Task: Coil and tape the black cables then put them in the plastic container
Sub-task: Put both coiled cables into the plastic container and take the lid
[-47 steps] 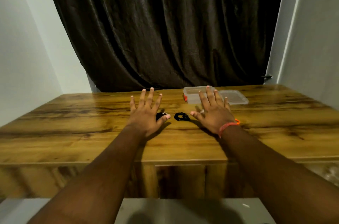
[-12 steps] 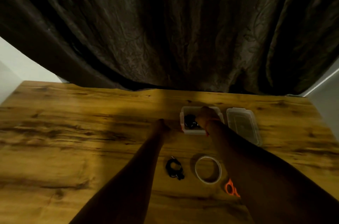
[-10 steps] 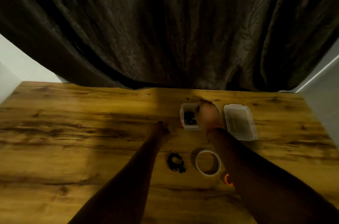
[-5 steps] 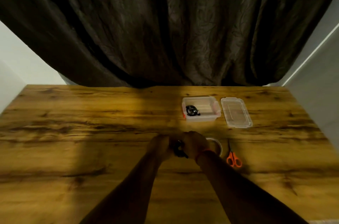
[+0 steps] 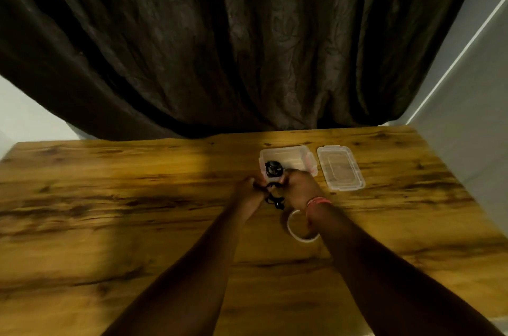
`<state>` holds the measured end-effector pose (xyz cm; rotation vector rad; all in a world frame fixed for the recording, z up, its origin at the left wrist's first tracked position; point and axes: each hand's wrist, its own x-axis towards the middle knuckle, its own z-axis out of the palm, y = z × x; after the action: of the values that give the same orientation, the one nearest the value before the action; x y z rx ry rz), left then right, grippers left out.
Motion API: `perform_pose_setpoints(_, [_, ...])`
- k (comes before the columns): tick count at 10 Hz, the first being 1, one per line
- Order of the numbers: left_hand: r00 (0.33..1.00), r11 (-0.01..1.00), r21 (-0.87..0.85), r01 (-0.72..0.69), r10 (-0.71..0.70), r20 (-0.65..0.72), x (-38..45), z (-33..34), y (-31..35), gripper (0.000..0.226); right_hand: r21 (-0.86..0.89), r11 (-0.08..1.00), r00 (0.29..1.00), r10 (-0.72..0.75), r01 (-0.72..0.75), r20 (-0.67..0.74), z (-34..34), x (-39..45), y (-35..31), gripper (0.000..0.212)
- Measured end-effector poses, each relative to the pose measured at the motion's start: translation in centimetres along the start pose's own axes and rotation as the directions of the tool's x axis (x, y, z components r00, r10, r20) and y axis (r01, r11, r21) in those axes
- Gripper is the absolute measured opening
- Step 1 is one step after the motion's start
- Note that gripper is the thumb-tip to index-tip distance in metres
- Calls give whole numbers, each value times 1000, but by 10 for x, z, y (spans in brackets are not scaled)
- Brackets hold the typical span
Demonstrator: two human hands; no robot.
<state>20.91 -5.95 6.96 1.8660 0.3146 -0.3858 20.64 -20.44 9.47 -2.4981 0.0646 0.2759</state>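
Wood table (image 5: 137, 225), dark curtain (image 5: 220, 47) behind far edge. Both hands meet mid-table, toward right side. Left hand (image 5: 248, 194) and right hand (image 5: 298, 187) each pinch second cable (image 5: 273, 198) between them, fingers curled round it; loose loops hang. Tape roll (image 5: 295, 231) just under right wrist. Container (image 5: 286, 153) near far edge, one coiled cable (image 5: 272, 169) inside; lid (image 5: 341, 170) beside it. Step judged: coiling second cable. Next: tighten coil, hold one-handed, reach for tape.
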Motion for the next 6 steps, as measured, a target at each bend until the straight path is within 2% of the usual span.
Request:
perform_pose_setpoints(1, [999,998,-47,-45,44,-18,17,19,30,23,20,999,997,46,-45,-56,-30,22,9,4])
perform_pose_setpoints(2, [998,998,11,-68,69,-11,47,44,62,24,19,997,988,82,-80,-127,-61,57,27,10])
perform_pose_setpoints(3, [998,994,91,-63,64,-11,65,55,72,11,-80,993,988,79,-90,-137,-66,75,36,20])
perform_pose_setpoints(4, [999,978,210,-11,18,-33,86,64,73,26,-250,966,993,48,-74,-106,-58,93,48,28])
perform_pose_setpoints(5, [998,975,220,20,-8,-54,97,69,69,29,-358,934,995,-36,1,-92,-49,102,51,33])
perform_pose_setpoints(6, [997,965,260,30,-11,-76,104,72,65,28,-525,838,967,-234,148,-100,-37,108,54,31])
